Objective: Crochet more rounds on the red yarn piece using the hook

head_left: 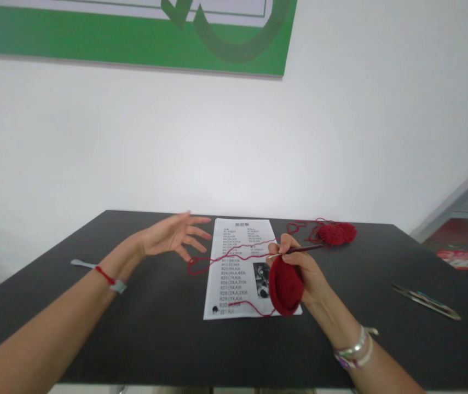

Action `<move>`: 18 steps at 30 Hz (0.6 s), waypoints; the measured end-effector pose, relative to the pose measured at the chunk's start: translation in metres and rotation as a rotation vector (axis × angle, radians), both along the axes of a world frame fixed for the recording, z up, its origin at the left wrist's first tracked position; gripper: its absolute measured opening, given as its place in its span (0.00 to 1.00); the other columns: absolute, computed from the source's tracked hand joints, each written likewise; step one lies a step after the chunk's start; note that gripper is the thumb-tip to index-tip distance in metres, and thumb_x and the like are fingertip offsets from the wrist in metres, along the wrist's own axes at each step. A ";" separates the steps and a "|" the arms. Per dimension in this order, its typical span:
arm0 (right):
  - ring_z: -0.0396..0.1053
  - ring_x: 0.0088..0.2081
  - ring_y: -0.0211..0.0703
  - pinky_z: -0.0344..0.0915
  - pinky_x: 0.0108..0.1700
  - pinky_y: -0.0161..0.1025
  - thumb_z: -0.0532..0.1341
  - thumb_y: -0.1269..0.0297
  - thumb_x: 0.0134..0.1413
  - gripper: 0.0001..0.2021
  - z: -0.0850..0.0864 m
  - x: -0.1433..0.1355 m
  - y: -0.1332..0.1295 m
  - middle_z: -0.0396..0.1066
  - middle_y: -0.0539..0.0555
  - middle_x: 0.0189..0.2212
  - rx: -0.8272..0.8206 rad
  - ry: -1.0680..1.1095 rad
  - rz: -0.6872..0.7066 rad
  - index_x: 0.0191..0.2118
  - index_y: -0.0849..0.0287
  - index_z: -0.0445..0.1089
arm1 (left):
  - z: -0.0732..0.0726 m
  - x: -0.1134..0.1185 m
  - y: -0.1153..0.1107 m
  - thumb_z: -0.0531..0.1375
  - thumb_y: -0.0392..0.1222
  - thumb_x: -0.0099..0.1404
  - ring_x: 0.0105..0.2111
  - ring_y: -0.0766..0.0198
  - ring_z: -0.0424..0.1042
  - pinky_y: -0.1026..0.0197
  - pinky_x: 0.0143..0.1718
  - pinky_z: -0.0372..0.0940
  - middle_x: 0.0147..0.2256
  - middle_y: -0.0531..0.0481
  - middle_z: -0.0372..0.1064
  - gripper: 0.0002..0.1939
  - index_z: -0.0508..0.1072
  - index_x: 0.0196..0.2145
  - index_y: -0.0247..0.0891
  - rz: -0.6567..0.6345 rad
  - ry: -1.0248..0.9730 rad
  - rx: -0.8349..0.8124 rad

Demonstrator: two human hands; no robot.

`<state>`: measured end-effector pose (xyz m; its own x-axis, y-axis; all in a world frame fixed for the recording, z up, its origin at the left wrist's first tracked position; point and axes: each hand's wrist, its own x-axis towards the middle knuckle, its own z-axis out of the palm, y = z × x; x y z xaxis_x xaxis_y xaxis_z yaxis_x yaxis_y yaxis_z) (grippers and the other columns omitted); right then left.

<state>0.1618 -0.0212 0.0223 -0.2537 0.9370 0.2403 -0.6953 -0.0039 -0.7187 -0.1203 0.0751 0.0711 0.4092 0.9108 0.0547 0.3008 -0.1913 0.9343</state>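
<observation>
Clock: we took the printed sheet point(240, 290) as centre, with 12 at the wall point(234, 153) and 6 at our edge of the table point(155, 345).
Red crocheted round: it was held up at 4 o'clock, in front of the sheet's near corner; its oval outline ran nearly 12 to 6, leaning toward 11 and 5, and its face, which looked shallowly dished, was turned toward us.
Crochet hook point(305, 249): its long axis lay across the round's top; the silvery tip pointed to 9 o'clock, the dark end just above 3.
Right grip point(299, 268): we pinched the hook between thumb and fingers and held the round under it.
Left grip point(172, 238): near 10 o'clock, fingers spread and aimed toward 3, holding nothing.
Yarn strand point(234, 253): it stretched from the right grip toward 9, ending in a loop by the left fingertips; we could not tell whether they touched.
Yarn ball point(338, 233): it lay at 2 o'clock, beyond the right grip.
Metal tool point(426, 302): it lay between 3 and 4, slanting from 10 to 4.
</observation>
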 end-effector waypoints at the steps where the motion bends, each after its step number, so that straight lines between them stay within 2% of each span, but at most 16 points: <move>1: 0.63 0.23 0.33 0.56 0.24 0.30 0.67 0.73 0.37 0.07 0.000 -0.001 0.000 0.68 0.46 0.22 0.002 -0.028 -0.028 0.23 0.57 0.69 | 0.001 0.000 0.001 0.50 0.57 0.61 0.36 0.57 0.71 0.62 0.28 0.67 0.39 0.37 0.75 0.26 0.77 0.37 0.32 0.076 0.084 0.093; 4: 0.64 0.25 0.34 0.57 0.27 0.31 0.66 0.74 0.36 0.07 0.000 -0.004 -0.001 0.69 0.47 0.23 0.021 -0.103 -0.117 0.23 0.57 0.69 | 0.001 0.014 -0.013 0.61 0.44 0.55 0.44 0.57 0.68 0.61 0.41 0.65 0.41 0.42 0.74 0.11 0.78 0.34 0.36 0.195 0.138 0.293; 7: 0.63 0.26 0.35 0.57 0.28 0.32 0.66 0.74 0.35 0.06 0.000 -0.009 -0.001 0.69 0.47 0.23 0.029 -0.135 -0.203 0.22 0.57 0.69 | -0.005 0.044 -0.048 0.62 0.42 0.56 0.35 0.58 0.70 0.59 0.39 0.64 0.32 0.47 0.74 0.06 0.75 0.29 0.38 0.125 0.124 0.358; 9: 0.62 0.26 0.35 0.57 0.28 0.32 0.67 0.73 0.35 0.07 -0.001 -0.012 -0.001 0.69 0.47 0.24 0.028 -0.153 -0.268 0.22 0.57 0.69 | -0.013 0.069 -0.073 0.61 0.44 0.57 0.29 0.61 0.68 0.60 0.32 0.62 0.26 0.49 0.71 0.07 0.73 0.26 0.38 -0.019 0.065 0.246; 11: 0.61 0.26 0.34 0.56 0.28 0.32 0.68 0.72 0.35 0.07 -0.003 -0.014 0.000 0.68 0.47 0.24 0.036 -0.174 -0.323 0.22 0.57 0.69 | -0.023 0.091 -0.089 0.65 0.42 0.53 0.27 0.64 0.66 0.62 0.30 0.61 0.25 0.53 0.69 0.07 0.71 0.28 0.38 -0.062 -0.053 0.153; 14: 0.61 0.27 0.35 0.56 0.29 0.33 0.68 0.71 0.36 0.07 -0.007 -0.015 0.002 0.68 0.47 0.24 0.058 -0.200 -0.385 0.22 0.57 0.70 | -0.034 0.114 -0.094 0.67 0.38 0.48 0.23 0.69 0.62 0.66 0.26 0.58 0.22 0.57 0.64 0.11 0.67 0.25 0.38 0.027 -0.340 -0.075; 18: 0.62 0.27 0.35 0.56 0.29 0.33 0.69 0.69 0.36 0.07 -0.010 -0.016 0.003 0.68 0.47 0.25 0.065 -0.177 -0.408 0.22 0.56 0.70 | -0.041 0.123 -0.084 0.69 0.41 0.46 0.23 0.70 0.63 0.66 0.27 0.58 0.22 0.54 0.69 0.13 0.70 0.24 0.34 0.073 -0.586 -0.332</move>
<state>0.1462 -0.0180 0.0122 0.0909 0.9533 0.2879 -0.4971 0.2940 -0.8164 0.0032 -0.0088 0.0302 0.3341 0.9418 -0.0385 -0.2724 0.1356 0.9526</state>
